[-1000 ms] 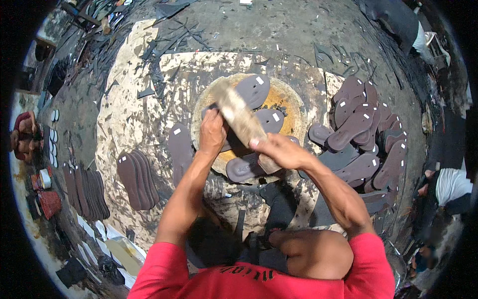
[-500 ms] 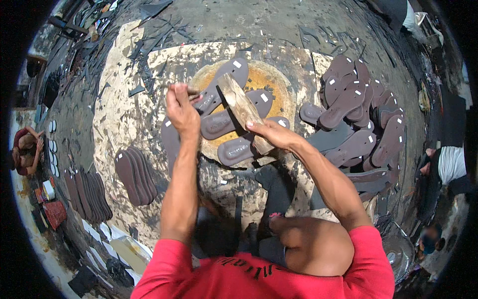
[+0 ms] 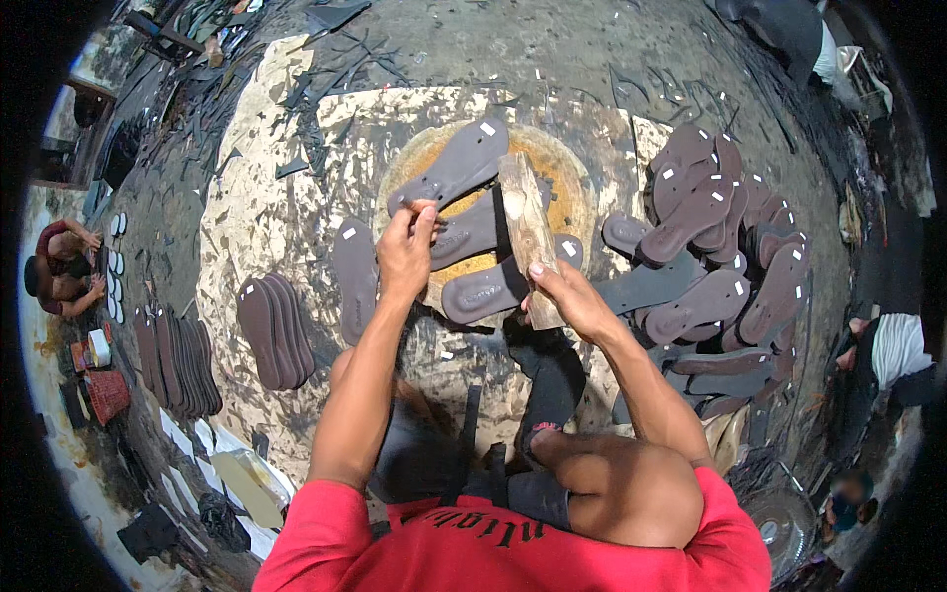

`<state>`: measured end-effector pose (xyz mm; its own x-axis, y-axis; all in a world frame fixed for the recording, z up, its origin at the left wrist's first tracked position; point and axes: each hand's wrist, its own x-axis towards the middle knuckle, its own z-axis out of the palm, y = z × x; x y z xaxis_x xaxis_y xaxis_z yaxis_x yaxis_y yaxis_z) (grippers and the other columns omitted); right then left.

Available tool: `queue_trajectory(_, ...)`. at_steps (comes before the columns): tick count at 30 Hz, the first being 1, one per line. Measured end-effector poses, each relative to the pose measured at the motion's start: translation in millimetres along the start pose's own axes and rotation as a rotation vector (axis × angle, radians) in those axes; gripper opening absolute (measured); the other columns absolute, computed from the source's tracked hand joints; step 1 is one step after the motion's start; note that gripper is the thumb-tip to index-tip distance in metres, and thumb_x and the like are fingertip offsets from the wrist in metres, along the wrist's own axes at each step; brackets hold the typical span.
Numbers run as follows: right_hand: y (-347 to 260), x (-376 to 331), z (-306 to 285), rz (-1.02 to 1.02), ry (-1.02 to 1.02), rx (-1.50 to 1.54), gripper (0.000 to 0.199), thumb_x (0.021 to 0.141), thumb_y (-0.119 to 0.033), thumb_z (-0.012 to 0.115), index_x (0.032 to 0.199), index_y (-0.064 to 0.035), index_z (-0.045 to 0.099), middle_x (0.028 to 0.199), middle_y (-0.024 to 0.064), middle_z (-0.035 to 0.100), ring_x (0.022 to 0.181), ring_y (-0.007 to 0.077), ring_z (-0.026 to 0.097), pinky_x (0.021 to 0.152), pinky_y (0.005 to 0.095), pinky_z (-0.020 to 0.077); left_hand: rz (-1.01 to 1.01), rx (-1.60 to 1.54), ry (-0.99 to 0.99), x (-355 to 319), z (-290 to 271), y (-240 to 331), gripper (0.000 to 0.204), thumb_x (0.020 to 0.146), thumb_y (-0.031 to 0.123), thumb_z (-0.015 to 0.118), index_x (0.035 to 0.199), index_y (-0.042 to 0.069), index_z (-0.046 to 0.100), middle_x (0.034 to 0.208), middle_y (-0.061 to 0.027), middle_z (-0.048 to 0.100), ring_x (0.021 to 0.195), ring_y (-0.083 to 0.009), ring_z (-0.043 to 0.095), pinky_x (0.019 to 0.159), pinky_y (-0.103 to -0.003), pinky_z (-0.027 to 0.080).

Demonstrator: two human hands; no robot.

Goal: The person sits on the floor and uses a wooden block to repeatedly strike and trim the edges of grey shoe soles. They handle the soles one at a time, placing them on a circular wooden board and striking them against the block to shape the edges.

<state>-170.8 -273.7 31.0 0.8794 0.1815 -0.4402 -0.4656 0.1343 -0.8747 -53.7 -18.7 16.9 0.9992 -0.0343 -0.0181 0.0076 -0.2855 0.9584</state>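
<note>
Brown sandal soles with white labels lie across a round, yellow-topped block (image 3: 567,163): a far sole (image 3: 464,163), a middle sole (image 3: 478,225) and a near sole (image 3: 483,294). My left hand (image 3: 404,255) is closed on a thin dark rod-like tool (image 3: 408,204) at the left end of the far sole. Most of the tool is hidden by the fingers. In my right hand (image 3: 572,299) is a worn wooden block (image 3: 528,222), gripped at its near end. Its upper part covers bits of the middle and near soles.
A single sole (image 3: 355,276) lies left of the round block, and a fanned stack (image 3: 274,331) beyond it. More soles stand in a row (image 3: 178,360) farther left. A loose pile (image 3: 691,212) lies on the right. Another person (image 3: 64,261) sits at far left.
My left hand has come down and to the right, bringing the tool to the far sole. The wooden block has swung more upright and moved right. The whole view has shifted slightly.
</note>
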Motion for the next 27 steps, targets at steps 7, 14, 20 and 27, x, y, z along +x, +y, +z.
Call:
queue_trajectory(7,-54.4,-22.5,9.2,0.093,0.052,0.002,0.044,0.106,-0.045,0.055,0.119,-0.0029,0.052,0.086,0.0106,0.069,0.073,0.0179,0.068,0.066,0.0324,0.0574,-0.067,0.138,-0.032,6.8,11.8,-0.9,0.028,0.106,0.029,0.061,0.111,0.003,0.072,0.086,-0.0055,0.074,0.079,-0.0121,0.069,0.073,-0.029,0.054)
queue_trajectory(14,-211.8,-55.2,47.0,-0.615,0.301,-0.160,0.058,0.101,-0.048,0.059,0.128,0.0038,0.052,0.101,0.0144,0.068,0.092,0.0220,0.068,0.081,0.0367,0.0557,0.288,0.326,0.017,2.8,14.1,-11.8,0.018,0.099,0.019,0.067,0.102,0.002,0.073,0.090,-0.0135,0.072,0.080,-0.0280,0.068,0.075,-0.039,0.052)
queue_trajectory(20,-83.7,4.3,42.1,0.131,-0.113,-0.681,0.071,0.100,-0.057,0.057,0.135,0.0052,0.057,0.120,0.0282,0.067,0.114,0.0390,0.065,0.099,0.0448,0.0488,0.543,0.495,-0.042,-3.5,15.5,-21.0,0.020,0.089,0.001,0.066,0.108,0.001,0.071,0.102,-0.0166,0.068,0.095,-0.0379,0.062,0.084,-0.046,0.050)
queue_trajectory(27,10.5,-13.9,-15.2,0.193,-0.066,-0.292,0.061,0.105,-0.055,0.051,0.126,0.0014,0.062,0.116,0.0098,0.067,0.105,0.0171,0.061,0.093,0.0338,0.0483,-0.189,-0.513,0.269,-4.3,18.9,1.4,0.029,0.106,0.030,0.062,0.107,0.001,0.067,0.094,-0.0085,0.068,0.088,-0.0201,0.066,0.074,-0.035,0.054)
